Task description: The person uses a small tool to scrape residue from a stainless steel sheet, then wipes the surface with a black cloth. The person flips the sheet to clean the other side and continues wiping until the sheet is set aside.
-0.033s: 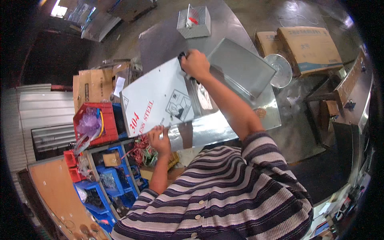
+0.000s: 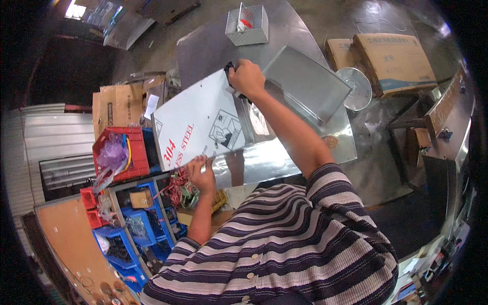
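Note:
A white-filmed metal panel (image 2: 198, 122) with printed markings lies tilted on the shiny metal worktable (image 2: 274, 165). At its far corner, my right hand (image 2: 246, 79) is closed around a black thing (image 2: 230, 70), perhaps a tool handle; the fingers hide most of it. My left hand (image 2: 201, 173) is at the near edge of the panel, its thumb and fingers pinched together there. Whether they hold the edge itself or something small is too fine to make out. A grey, shallow metal tray (image 2: 307, 84) rests on the worktable to the right of my right forearm.
A silver metal box (image 2: 246, 30) with a red item in it stands at the far end. Cardboard boxes (image 2: 391, 61) and a round metal piece (image 2: 354, 89) sit on the right. At left are a red bin (image 2: 134, 155) with purple plastic and several blue bins (image 2: 140, 223).
My right hand and the panel's far corner have shifted very slightly farther away. My left hand has moved a little up and left along the near edge.

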Action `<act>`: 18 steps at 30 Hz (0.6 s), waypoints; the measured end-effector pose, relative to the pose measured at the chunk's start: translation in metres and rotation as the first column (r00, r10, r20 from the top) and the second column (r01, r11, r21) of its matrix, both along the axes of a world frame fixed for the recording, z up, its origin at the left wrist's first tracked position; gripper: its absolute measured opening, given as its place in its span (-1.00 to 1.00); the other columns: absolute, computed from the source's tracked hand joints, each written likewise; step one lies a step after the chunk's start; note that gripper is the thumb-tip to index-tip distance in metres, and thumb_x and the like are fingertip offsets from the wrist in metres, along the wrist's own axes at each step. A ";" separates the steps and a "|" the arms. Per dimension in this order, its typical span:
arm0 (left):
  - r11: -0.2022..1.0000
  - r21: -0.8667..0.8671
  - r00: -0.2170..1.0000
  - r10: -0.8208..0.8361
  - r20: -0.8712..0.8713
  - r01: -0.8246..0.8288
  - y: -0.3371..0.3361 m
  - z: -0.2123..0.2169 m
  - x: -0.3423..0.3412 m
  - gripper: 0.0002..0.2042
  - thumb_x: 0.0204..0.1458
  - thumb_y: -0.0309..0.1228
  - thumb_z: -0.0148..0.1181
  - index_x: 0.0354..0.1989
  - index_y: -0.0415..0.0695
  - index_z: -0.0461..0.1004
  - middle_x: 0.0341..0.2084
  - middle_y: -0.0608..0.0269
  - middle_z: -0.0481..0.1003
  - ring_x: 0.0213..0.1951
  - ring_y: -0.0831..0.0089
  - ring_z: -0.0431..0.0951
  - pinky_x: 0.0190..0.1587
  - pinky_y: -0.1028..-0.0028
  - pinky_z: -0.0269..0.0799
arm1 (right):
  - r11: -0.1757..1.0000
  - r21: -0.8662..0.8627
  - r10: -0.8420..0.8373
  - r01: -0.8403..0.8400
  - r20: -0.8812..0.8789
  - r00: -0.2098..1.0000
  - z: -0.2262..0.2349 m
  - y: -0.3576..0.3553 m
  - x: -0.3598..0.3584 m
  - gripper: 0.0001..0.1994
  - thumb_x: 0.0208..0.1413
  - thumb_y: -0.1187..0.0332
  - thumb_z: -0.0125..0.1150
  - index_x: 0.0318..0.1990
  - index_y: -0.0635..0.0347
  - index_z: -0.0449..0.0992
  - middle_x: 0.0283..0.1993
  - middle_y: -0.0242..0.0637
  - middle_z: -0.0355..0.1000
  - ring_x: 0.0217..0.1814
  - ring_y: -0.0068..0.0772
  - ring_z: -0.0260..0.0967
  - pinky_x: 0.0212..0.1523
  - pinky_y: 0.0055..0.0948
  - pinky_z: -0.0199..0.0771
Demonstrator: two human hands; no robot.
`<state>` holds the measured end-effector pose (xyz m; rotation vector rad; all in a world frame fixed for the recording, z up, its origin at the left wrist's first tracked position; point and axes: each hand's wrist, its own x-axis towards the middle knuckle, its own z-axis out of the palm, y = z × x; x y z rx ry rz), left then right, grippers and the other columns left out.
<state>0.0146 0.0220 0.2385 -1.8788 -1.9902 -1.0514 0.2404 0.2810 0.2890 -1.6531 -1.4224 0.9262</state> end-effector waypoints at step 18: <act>1.000 0.026 1.000 -0.008 -0.026 0.009 0.000 0.000 -0.003 -0.76 -0.15 -0.54 0.59 -0.28 -0.16 0.68 -0.32 0.19 0.58 -0.11 0.18 0.58 0.03 0.22 0.45 | 0.992 0.096 0.072 -0.077 0.051 0.996 -0.010 -0.026 -0.001 -0.70 0.16 0.15 0.25 -0.26 0.26 0.61 -0.20 0.08 0.60 -0.12 0.21 0.57 -0.09 0.09 0.55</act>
